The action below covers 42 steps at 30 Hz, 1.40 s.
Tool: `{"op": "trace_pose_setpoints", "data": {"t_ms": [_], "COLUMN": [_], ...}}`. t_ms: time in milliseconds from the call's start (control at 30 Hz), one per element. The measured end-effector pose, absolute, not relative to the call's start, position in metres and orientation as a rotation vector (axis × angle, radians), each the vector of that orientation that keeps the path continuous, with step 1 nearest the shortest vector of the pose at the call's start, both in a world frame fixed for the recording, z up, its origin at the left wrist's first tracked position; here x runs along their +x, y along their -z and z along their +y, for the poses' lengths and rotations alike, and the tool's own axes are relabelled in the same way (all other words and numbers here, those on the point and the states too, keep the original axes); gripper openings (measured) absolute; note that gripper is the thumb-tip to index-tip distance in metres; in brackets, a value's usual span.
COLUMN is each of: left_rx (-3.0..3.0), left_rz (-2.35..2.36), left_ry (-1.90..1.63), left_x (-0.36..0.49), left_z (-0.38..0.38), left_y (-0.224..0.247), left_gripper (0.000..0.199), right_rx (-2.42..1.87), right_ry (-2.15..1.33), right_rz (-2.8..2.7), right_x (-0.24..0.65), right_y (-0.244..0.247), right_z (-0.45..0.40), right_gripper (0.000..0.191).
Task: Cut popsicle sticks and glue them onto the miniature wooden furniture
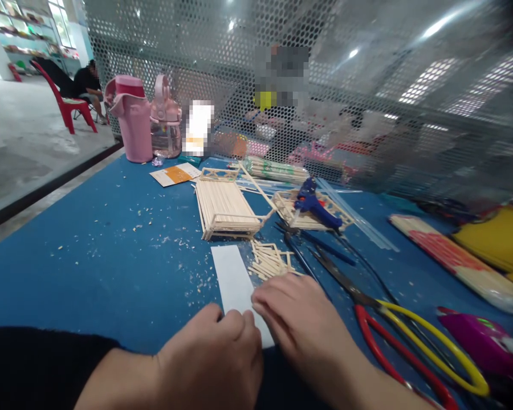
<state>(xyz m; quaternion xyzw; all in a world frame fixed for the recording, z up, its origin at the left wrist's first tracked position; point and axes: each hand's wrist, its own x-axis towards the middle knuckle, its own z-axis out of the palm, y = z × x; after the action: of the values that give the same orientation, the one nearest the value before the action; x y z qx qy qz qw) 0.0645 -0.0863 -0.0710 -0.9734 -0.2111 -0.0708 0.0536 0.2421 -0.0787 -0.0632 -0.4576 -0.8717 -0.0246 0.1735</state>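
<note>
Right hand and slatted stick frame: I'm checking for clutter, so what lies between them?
The head view shows a loose pile of short sticks between the right hand and the slatted stick frame, with a white strip beside the pile.

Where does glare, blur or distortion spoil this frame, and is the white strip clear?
Head view: glare streaks the mesh at upper right; the purple thing by the right edge looks smeared and stretched, and the top right corner falls dark. Head view: the white strip has a clear outline except where the left hand and right hand cover it.
</note>
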Motion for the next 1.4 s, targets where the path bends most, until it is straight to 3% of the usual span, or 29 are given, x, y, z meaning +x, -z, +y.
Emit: {"op": "trace_pose_setpoints", "data": {"t_ms": [667, 867, 1167, 1267, 1400], "left_rx": [-3.071, -3.079, -3.070, -3.212, -2.822], "left_rz": [-0.678, -0.717, -0.687, -0.742, -1.185], "left_ry": [0.049, 0.041, 0.041, 0.159, 0.730], "left_x": [0.064, 0.064, 0.064, 0.052, 0.037], "left_z": [-0.087, -0.087, -0.089, -0.071, 0.000], "left_y": [0.065, 0.059, 0.060, 0.043, 0.007], "left_gripper": [0.039, 0.053, 0.044, 0.029, 0.033], "right_rx": [-1.436, -1.450, -1.458, -1.402, -1.283], "right_ry": [-0.031, 0.006, 0.080, -0.026, -0.172], "right_rz": [-2.450, -2.432, -2.402, -2.324, -2.238], "right_x": [0.235, 0.234, 0.233, 0.235, 0.237], "right_y": [0.062, 0.060, 0.062, 0.060, 0.055], "right_z": [-0.071, -0.064, -0.052, -0.051, -0.057], "right_gripper": [0.023, 0.018, 0.017, 0.017, 0.019]}}
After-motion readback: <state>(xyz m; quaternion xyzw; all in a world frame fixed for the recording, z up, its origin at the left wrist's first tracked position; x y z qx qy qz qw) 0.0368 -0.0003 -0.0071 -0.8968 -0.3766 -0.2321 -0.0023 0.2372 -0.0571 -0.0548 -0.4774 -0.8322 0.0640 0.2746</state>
